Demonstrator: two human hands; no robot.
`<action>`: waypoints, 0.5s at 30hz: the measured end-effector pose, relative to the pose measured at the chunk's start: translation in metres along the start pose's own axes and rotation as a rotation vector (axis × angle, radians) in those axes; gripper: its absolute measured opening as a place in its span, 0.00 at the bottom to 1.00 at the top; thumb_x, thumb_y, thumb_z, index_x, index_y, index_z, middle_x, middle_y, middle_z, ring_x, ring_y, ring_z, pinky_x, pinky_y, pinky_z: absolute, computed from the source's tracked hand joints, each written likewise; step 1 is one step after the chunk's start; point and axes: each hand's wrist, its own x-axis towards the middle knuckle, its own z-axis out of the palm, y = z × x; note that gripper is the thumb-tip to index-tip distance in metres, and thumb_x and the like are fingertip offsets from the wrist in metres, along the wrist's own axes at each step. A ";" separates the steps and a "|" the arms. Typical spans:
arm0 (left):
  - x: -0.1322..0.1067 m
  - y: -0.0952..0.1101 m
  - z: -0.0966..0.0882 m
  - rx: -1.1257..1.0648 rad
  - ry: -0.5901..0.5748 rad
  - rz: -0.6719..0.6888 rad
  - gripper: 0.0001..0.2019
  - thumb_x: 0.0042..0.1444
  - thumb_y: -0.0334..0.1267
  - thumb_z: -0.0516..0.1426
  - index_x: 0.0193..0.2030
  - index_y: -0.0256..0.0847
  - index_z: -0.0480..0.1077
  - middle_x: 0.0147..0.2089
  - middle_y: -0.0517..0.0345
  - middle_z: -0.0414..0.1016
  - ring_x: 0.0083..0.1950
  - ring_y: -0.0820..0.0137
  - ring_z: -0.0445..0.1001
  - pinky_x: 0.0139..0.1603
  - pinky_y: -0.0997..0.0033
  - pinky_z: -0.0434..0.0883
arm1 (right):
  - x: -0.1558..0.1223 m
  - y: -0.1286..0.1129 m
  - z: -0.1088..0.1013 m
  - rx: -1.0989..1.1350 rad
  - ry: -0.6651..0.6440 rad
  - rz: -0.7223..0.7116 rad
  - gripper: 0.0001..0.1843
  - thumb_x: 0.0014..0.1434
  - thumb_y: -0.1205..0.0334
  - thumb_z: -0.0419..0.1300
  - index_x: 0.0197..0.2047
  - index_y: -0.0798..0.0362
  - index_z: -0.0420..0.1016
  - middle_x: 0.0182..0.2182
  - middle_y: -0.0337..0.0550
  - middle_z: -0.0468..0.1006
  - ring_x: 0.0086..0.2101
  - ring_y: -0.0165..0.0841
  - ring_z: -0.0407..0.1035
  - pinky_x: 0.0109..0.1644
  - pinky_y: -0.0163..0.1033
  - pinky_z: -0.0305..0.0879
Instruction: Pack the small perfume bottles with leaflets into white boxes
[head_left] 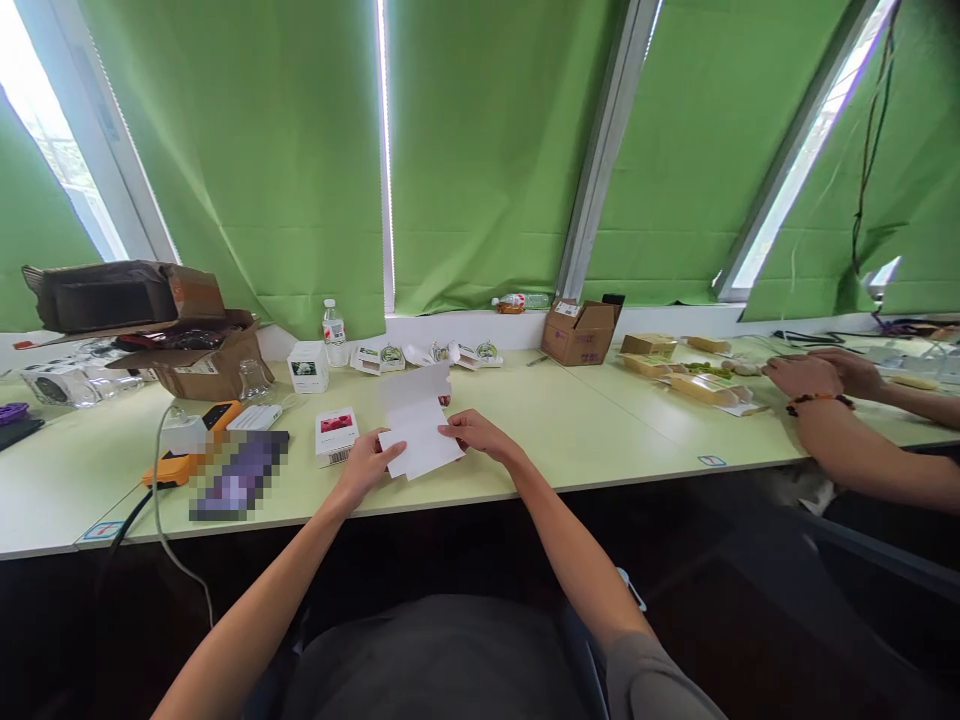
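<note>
In front of me I hold a flattened white paper carton [418, 422] with cut flaps and a plain white side facing me. My left hand [369, 462] pinches its lower left corner, thumb on top. My right hand [478, 437] grips its right edge between thumb and fingers. A little dark red print shows behind the carton's right edge. Just left of my left hand stands a small white box with a red picture [337, 436] and a barcode. The carton's far side is hidden from me.
Behind lie several opened white-green packages [427, 356], a white box [307, 367] and an upright bottle [334, 334]. Leftward are a blurred-out flat object [241, 475], a cable and cardboard boxes [202, 365]. A brown carton [579, 333] and another person's hands [814, 376] are to the right.
</note>
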 end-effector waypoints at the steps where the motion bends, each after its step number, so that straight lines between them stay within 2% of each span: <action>1: 0.000 0.000 0.000 0.010 0.005 0.000 0.22 0.47 0.49 0.65 0.42 0.34 0.74 0.35 0.49 0.78 0.32 0.66 0.75 0.28 0.72 0.69 | 0.000 0.000 0.001 -0.009 -0.010 0.005 0.20 0.53 0.46 0.64 0.24 0.56 0.73 0.21 0.39 0.73 0.23 0.30 0.67 0.27 0.35 0.67; 8: 0.000 0.001 0.002 0.013 0.026 -0.033 0.17 0.51 0.50 0.61 0.27 0.35 0.70 0.21 0.56 0.72 0.21 0.72 0.68 0.22 0.73 0.65 | 0.000 -0.003 0.004 0.063 -0.020 0.004 0.16 0.52 0.52 0.67 0.36 0.55 0.74 0.29 0.43 0.79 0.29 0.34 0.73 0.30 0.35 0.69; 11: 0.000 0.000 0.001 -0.004 0.010 -0.045 0.17 0.52 0.50 0.61 0.29 0.35 0.70 0.23 0.56 0.72 0.21 0.72 0.68 0.20 0.73 0.65 | 0.002 -0.002 0.003 0.093 0.007 0.002 0.16 0.53 0.51 0.66 0.34 0.56 0.73 0.30 0.44 0.80 0.30 0.34 0.74 0.30 0.35 0.70; 15: 0.001 0.000 0.000 -0.045 0.017 -0.046 0.18 0.50 0.50 0.63 0.36 0.34 0.72 0.27 0.55 0.73 0.23 0.71 0.69 0.19 0.73 0.68 | 0.005 0.003 0.003 0.081 0.002 -0.002 0.18 0.55 0.48 0.64 0.28 0.56 0.72 0.23 0.42 0.77 0.24 0.31 0.71 0.27 0.36 0.69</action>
